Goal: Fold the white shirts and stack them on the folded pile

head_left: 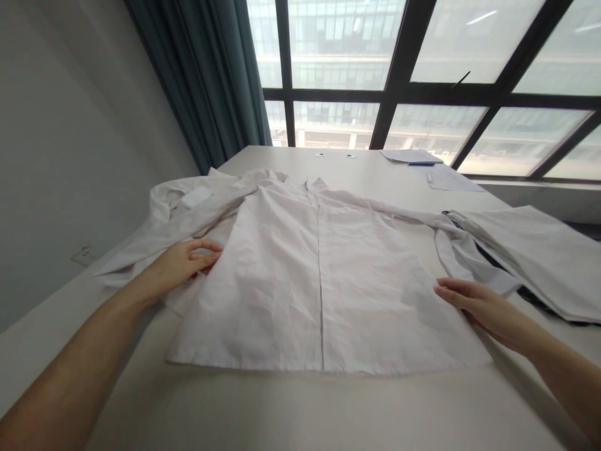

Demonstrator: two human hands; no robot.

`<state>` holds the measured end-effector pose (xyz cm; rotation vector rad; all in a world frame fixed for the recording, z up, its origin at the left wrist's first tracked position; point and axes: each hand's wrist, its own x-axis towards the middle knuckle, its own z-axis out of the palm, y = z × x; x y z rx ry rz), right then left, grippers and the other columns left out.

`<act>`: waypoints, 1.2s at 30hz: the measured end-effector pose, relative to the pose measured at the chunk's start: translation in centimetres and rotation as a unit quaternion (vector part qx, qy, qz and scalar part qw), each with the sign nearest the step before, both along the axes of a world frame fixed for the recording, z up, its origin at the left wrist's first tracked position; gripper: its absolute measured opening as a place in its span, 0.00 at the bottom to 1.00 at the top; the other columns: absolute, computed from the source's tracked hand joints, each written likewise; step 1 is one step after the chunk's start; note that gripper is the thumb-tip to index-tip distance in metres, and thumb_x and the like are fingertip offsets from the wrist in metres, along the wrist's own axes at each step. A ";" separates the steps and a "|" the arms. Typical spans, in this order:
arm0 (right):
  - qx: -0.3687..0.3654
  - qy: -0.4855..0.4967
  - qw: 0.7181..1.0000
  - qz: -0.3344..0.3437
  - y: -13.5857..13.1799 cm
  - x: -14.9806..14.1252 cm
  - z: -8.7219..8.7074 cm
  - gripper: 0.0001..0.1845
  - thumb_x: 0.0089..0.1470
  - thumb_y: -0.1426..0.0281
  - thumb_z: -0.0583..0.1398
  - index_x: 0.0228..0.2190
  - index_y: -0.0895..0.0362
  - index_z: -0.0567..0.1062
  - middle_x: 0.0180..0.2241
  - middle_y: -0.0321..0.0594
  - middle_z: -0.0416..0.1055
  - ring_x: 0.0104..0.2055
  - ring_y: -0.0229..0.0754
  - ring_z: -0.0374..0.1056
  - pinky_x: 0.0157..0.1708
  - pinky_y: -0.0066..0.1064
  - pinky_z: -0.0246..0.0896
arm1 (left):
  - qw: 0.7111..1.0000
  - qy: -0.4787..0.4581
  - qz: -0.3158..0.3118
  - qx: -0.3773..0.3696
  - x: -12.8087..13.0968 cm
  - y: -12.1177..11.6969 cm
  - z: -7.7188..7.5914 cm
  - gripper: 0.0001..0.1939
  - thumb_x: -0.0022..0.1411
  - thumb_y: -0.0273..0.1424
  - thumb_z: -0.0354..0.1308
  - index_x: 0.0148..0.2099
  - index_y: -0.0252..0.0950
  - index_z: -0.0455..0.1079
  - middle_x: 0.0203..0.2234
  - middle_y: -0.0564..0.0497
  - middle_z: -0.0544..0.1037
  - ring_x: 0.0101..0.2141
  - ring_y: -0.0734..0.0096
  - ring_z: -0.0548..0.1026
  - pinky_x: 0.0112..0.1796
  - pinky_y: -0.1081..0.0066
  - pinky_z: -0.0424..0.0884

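Observation:
A white shirt lies spread flat on a white table, collar toward the window, hem toward me. My left hand rests at the shirt's left side edge, fingers curled and pinching the fabric near the left sleeve. My right hand lies at the shirt's right side edge with fingers stretched out flat, touching the cloth. The left sleeve is bunched up at the far left. The right sleeve trails off to the right.
A second folded white garment lies at the right over something dark. Papers and a blue pen sit at the far right of the table. A window and a dark curtain stand behind; a wall is at left.

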<state>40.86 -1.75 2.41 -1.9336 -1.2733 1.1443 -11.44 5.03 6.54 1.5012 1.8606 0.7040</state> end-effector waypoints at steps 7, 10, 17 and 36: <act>0.046 -0.031 0.997 0.047 0.0 -0.4 -0.1 0.26 0.45 0.44 0.64 0.31 0.53 0.79 0.32 0.39 0.77 0.35 0.48 0.71 0.33 0.33 0.68 | 0.994 -0.028 -0.087 -0.067 -0.5 -0.7 0.9 0.29 0.49 0.47 0.63 0.48 0.34 0.67 0.17 0.60 0.70 0.21 0.74 0.64 0.23 0.77 0.57; 0.063 -0.048 0.995 0.063 0.0 -0.6 0.1 0.26 0.46 0.43 0.63 0.29 0.54 0.76 0.28 0.37 0.74 0.31 0.44 0.68 0.29 0.31 0.65 | 0.988 -0.042 -0.114 -0.096 -0.6 -1.1 1.2 0.27 0.53 0.45 0.62 0.50 0.34 0.66 0.17 0.61 0.69 0.21 0.74 0.64 0.24 0.76 0.55; 0.039 0.034 0.998 0.035 -0.1 -0.6 -0.1 0.22 0.47 0.47 0.65 0.31 0.53 0.75 0.29 0.38 0.75 0.31 0.45 0.70 0.28 0.33 0.67 | 0.989 -0.018 -0.109 -0.096 -0.6 -1.0 0.8 0.29 0.51 0.44 0.63 0.50 0.32 0.67 0.20 0.60 0.70 0.21 0.74 0.64 0.24 0.76 0.57; 0.004 -0.013 1.000 0.019 -0.7 0.4 1.5 0.32 0.38 0.42 0.66 0.39 0.51 0.75 0.17 0.28 0.58 0.18 0.34 0.54 0.15 0.26 0.47 | 0.996 0.038 -0.059 -0.058 -2.3 -1.5 1.3 0.27 0.49 0.48 0.64 0.45 0.34 0.72 0.21 0.57 0.68 0.21 0.75 0.65 0.19 0.79 0.59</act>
